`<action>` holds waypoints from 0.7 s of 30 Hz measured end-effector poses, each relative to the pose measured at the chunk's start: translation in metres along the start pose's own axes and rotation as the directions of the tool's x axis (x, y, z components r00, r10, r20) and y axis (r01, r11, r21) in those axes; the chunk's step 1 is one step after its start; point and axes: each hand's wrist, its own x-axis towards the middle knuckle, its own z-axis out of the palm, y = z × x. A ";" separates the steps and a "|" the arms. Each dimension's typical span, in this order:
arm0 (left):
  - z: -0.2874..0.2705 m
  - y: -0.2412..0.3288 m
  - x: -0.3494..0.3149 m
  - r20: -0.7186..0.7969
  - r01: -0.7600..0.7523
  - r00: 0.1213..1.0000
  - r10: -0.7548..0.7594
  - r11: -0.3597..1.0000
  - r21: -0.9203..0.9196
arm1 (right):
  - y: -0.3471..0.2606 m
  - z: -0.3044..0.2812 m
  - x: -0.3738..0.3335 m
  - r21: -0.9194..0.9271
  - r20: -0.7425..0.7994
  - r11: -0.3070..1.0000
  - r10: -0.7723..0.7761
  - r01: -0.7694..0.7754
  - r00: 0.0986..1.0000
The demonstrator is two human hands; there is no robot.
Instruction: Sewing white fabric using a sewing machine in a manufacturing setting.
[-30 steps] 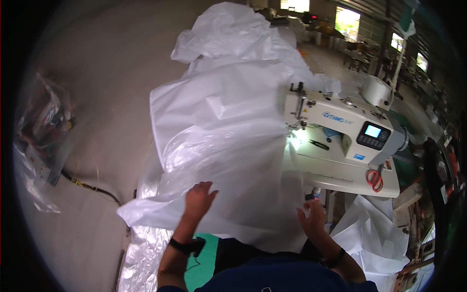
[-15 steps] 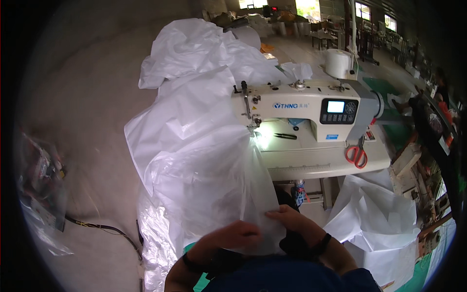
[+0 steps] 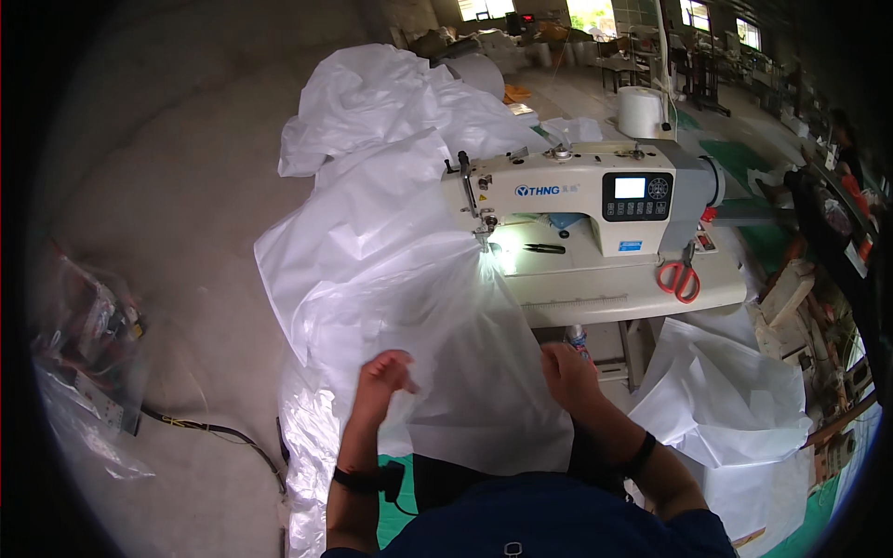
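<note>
White, partly translucent plastic sheeting (image 3: 372, 251) runs under the needle end of a sewing machine (image 3: 558, 191) and drapes toward my lap. My left hand (image 3: 385, 374) is closed, its fingers curled in a pinch on the thin film at the left of the near panel. At the panel's right edge my right hand (image 3: 569, 377) is closed too, gripping the sheeting; its fingertips are partly hidden. Between both hands the film is spread, with folds fanning out from the lit needle area. Black thread snips (image 3: 544, 248) lie on the machine bed beside the needle.
Red-handled scissors (image 3: 679, 279) lie at the bed's right end. A white thread cone (image 3: 641, 112) stands behind the machine. More sheeting (image 3: 363, 102) is heaped at the back left, and folded white pieces (image 3: 721, 400) sit at the right. A black cable (image 3: 219, 431) crosses the floor.
Both hands have moved forward, away from my body, and the left has also gone left. The near panel is now spread wider between them. The view has shifted slightly.
</note>
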 end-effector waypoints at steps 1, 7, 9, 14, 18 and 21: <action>-0.011 0.013 0.004 0.027 0.066 0.998 -0.063 0.991 -0.119 | -0.004 0.003 0.015 0.254 0.042 0.967 0.026 -0.036 0.999; -0.017 0.054 0.025 -0.061 0.141 0.983 -0.171 0.931 -0.336 | -0.013 0.057 0.128 0.785 0.602 0.030 0.196 -0.619 0.774; -0.015 0.058 0.027 -0.052 0.108 0.989 -0.135 0.931 -0.348 | -0.010 0.083 0.157 0.801 0.596 -0.102 0.237 -0.591 0.767; -0.020 0.059 0.030 0.019 0.136 0.990 -0.138 0.933 -0.333 | 0.002 0.120 0.196 0.892 0.443 -0.282 0.381 -0.354 0.812; -0.039 0.041 0.026 0.004 0.255 0.967 -0.255 0.967 0.031 | 0.016 0.097 0.164 0.828 0.465 -0.319 -0.070 -0.461 0.883; -0.065 0.015 0.017 0.128 0.256 0.943 -0.308 0.915 0.312 | 0.037 0.056 0.072 0.738 0.595 0.424 -0.044 -0.524 0.802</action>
